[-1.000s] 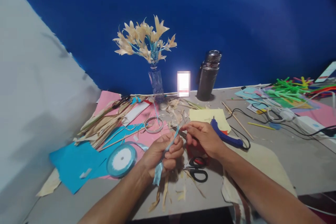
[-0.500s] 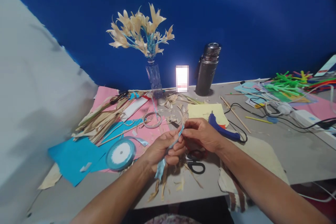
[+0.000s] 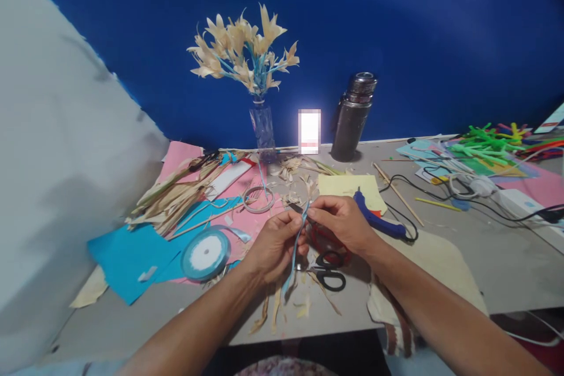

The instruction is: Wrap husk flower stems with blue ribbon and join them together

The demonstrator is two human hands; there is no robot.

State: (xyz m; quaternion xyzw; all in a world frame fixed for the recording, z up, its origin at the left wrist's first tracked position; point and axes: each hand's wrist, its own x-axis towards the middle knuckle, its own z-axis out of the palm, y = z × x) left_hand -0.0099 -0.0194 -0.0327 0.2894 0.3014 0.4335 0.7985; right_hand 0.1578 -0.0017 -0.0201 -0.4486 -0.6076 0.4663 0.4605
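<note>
My left hand (image 3: 278, 247) is closed, its thumb and fingers pinching a light-blue ribbon (image 3: 293, 267) whose loose tail hangs down towards the desk. My right hand (image 3: 341, 223) is closed too, its fingertips meeting the left ones at the blue-wrapped stem of a small husk flower (image 3: 309, 189). The pale petals of that flower stick up just above my fingertips. Black-handled scissors (image 3: 331, 270) lie on the desk below my right hand. To the left of my left hand rests a spool of blue ribbon (image 3: 205, 252).
A blue glue gun (image 3: 379, 220) with a black cord lies right of my hands, by yellow paper (image 3: 348, 185). Behind stand a bottle of husk flowers (image 3: 262, 129) and a dark flask (image 3: 352, 120). Dried husks (image 3: 174, 197), a tape roll (image 3: 258, 200) and coloured paper spread left.
The ribbon tail has swung from beneath my left palm to hang straighter between my hands. My left fingers have shifted their grip slightly. The view has turned a little left.
</note>
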